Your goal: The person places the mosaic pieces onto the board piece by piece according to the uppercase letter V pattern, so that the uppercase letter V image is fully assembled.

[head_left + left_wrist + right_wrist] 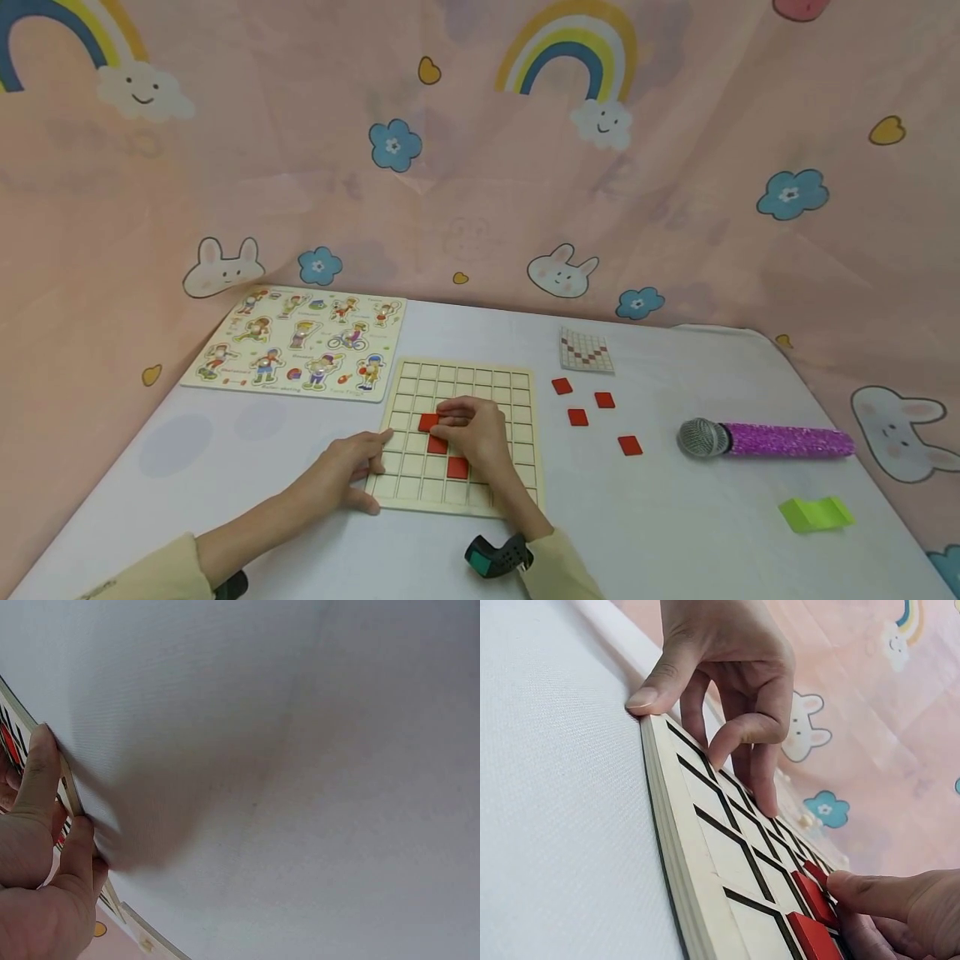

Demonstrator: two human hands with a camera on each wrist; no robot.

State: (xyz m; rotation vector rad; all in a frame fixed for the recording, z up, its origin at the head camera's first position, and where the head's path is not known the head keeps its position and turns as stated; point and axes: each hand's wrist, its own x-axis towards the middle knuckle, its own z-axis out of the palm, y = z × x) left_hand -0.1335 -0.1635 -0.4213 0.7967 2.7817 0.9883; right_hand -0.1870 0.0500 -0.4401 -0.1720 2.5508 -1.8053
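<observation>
A pale wooden grid board lies on the white table. My left hand holds its near left corner, thumb at the corner and bent fingers along the left edge. In the left wrist view fingertips press at the board's edge. My right hand is over the middle of the board, pinching a red square tile between thumb and finger; the right wrist view shows the thumb against this tile. Two more red tiles sit in squares below it, forming a diagonal towards the near right.
Several loose red tiles lie right of the board, below a small pattern card. A purple glittery microphone and a bent green piece lie farther right. A picture puzzle board stands close at the back left.
</observation>
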